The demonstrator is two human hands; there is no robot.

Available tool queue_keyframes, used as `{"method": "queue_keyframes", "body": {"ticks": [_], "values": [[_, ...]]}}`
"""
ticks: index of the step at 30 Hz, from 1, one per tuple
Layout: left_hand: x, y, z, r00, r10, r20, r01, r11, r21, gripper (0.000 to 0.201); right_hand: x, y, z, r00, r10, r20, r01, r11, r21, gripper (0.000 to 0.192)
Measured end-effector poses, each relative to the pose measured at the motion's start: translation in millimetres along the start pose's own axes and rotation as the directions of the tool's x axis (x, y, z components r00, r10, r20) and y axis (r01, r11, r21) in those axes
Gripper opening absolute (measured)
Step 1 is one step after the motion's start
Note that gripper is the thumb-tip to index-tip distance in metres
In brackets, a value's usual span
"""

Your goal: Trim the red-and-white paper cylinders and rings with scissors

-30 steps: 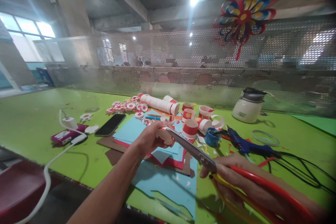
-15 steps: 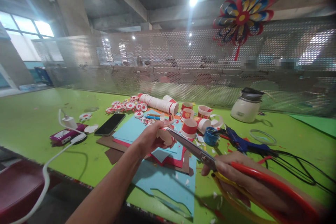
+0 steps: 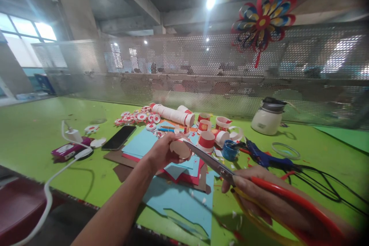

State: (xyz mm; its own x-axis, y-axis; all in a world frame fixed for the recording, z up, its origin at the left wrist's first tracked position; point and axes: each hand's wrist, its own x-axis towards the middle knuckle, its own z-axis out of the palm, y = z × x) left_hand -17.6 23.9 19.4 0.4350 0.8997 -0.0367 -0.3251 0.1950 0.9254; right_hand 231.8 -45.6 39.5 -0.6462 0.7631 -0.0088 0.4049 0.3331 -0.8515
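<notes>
My left hand is closed around a cut piece of paper cup, its round pale base facing me. My right hand grips scissors with red and yellow handles. Their blades look closed together, and the tips reach the upper edge of the cup piece by my left fingers. Beneath my hands lie stacked sheets of light blue paper with red and brown sheets under them. Just beyond stand several red and white paper cups, some cut down.
A phone and a purple power bank with a white cable lie left. Right are a blue tape roll, a blue glue gun with black cord and a white jug. Behind are cut discs and stacked cups.
The view has shifted slightly, moving everything a little to the left. The cup base turns a bit more toward me; both hands keep their holds and the scissors stay against the cup.
</notes>
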Motion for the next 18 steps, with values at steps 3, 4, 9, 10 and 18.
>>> {"method": "queue_keyframes", "body": {"ticks": [3,4,9,10,18], "values": [[-0.2,1.7,-2.0,1.0,-0.002,0.016,0.002,1.0,-0.031,0.022,1.6,-2.5,-2.6,1.0,-0.025,0.002,0.025,0.999,-0.04,0.051],[-0.4,2.4,-2.5,1.0,0.001,-0.003,-0.001,0.999,-0.038,0.023,1.8,-3.6,-3.3,1.0,-0.024,0.002,0.024,0.998,-0.058,0.052],[0.1,4.0,-3.6,0.986,0.161,-0.048,-0.163,0.987,-0.019,0.029,-0.1,-5.2,0.5,0.996,-0.032,-0.085,0.024,0.996,-0.089,0.052],[0.6,3.4,-3.6,0.977,0.213,-0.027,-0.214,0.977,-0.007,0.03,0.0,-4.1,2.6,0.991,-0.038,-0.127,0.022,0.993,-0.119,0.051],[3.6,-3.9,-4.0,0.904,0.423,0.065,-0.426,0.903,0.051,0.032,8.7,6.2,13.7,0.984,-0.074,-0.164,0.02,0.95,-0.311,0.036]]}}
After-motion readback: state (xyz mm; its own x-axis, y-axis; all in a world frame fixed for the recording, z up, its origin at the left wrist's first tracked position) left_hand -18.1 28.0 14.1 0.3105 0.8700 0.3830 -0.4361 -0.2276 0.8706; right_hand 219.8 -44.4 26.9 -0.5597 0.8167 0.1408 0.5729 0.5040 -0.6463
